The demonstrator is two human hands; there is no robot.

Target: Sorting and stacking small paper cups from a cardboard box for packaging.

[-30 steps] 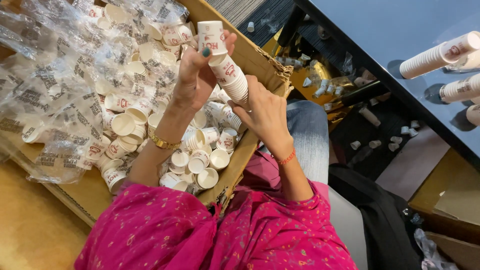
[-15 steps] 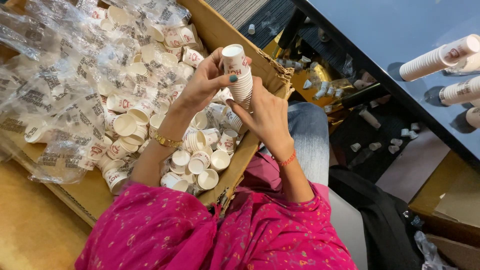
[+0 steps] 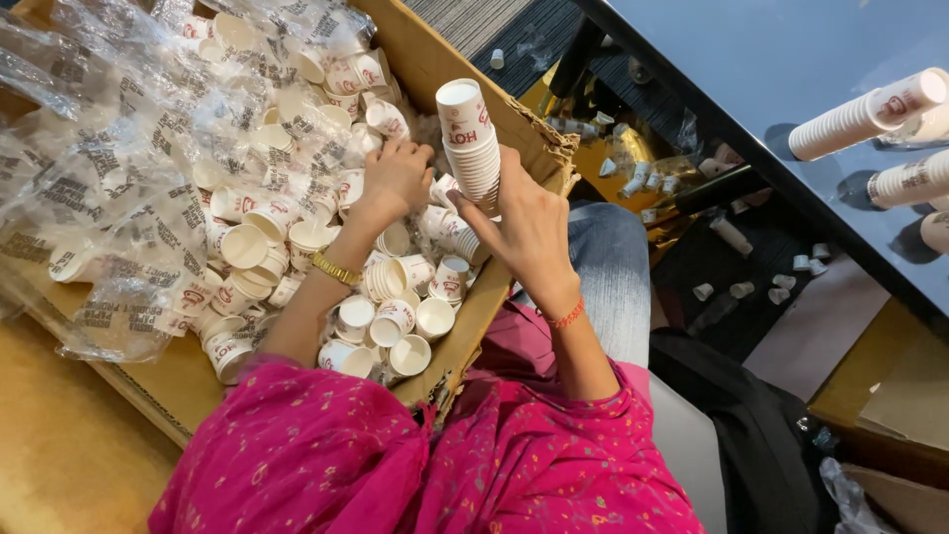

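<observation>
matt paper cups (image 3: 473, 138); glossy crinkled plastic wrappers (image 3: 109, 178); rough cardboard box (image 3: 435, 69); smooth glossy tabletop (image 3: 751, 69).

Big cardboard box (image 3: 450, 74) full of loose paper cups (image 3: 395, 321) and crinkly plastic bags (image 3: 109, 188). Dark table (image 3: 751, 79) on the right has cup stacks (image 3: 865, 114) lying sideways.

A single head-worn camera looked steeply down from above the person's lap, close to the work. The cardboard box (image 3: 539, 138) of paper cups filled the left and centre of the frame, the dark table (image 3: 751, 89) the upper right, pink sleeves the bottom. No second view shared the scene.
</observation>
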